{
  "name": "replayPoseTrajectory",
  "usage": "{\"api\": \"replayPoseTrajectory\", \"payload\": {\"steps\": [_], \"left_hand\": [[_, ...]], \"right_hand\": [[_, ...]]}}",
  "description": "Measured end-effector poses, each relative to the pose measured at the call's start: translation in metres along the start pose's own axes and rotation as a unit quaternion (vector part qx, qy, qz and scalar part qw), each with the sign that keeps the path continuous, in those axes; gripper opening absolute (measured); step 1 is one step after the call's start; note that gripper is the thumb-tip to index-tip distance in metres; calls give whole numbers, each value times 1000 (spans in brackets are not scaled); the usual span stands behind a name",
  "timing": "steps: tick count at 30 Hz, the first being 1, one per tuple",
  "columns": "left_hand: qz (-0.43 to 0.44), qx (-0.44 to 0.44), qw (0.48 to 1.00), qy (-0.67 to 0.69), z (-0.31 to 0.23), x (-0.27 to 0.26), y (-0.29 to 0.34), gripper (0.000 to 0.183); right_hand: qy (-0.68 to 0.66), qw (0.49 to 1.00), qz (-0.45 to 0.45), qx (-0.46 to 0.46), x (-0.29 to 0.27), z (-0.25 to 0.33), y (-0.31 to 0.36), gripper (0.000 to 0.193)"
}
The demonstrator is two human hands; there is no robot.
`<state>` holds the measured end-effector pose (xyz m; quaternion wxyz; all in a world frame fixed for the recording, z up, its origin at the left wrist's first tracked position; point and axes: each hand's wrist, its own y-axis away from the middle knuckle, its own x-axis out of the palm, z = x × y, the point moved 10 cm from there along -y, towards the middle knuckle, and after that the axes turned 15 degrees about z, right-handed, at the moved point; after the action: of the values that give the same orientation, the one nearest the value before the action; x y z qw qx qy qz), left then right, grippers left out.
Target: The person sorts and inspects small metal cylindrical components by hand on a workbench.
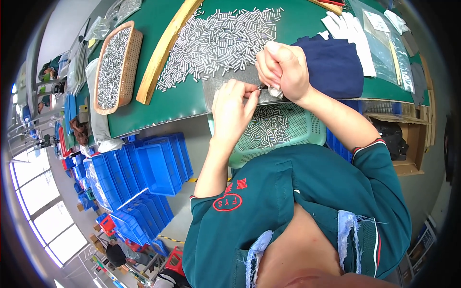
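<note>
My left hand [232, 106] is closed in a pinch at the front edge of the green table, with the tip of a small metal pin [260, 87] showing at its fingertips. Close beside it, my right hand [287, 72] makes a fist around a crumpled white cloth [275, 92], and its fingers hide anything else inside. Both hands are over a dark grey pad [216, 86]. Behind them spreads a big heap of short silvery metal pins [225, 41]. Below the hands, a light green plastic basket [307, 126] holds many more pins.
A wooden bar [165, 53] lies left of the heap. Farther left stands a tan basket [128, 89] full of pins. Folded navy cloth [333, 67], a white glove [353, 38] and a clear plastic bag [384, 53] are on the right. Blue bins [161, 168] stand at lower left.
</note>
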<state>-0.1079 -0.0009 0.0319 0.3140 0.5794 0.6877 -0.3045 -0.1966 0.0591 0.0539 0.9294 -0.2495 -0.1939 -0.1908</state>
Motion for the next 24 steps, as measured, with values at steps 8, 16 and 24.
{"api": "replayPoseTrajectory", "payload": {"steps": [8,16,24], "left_hand": [[73,109,991,0,-35,3,10,10],[-111,-155,965,-180,37,-57,5,23],[-53,-82,990,-99,27,-32,-2,12]], "right_hand": [[-77,996,-44,5,-14,-4,0,42],[-75,996,-49,10,-13,-4,0,42],[-75,996,-51,7,-14,-2,1,41]]}}
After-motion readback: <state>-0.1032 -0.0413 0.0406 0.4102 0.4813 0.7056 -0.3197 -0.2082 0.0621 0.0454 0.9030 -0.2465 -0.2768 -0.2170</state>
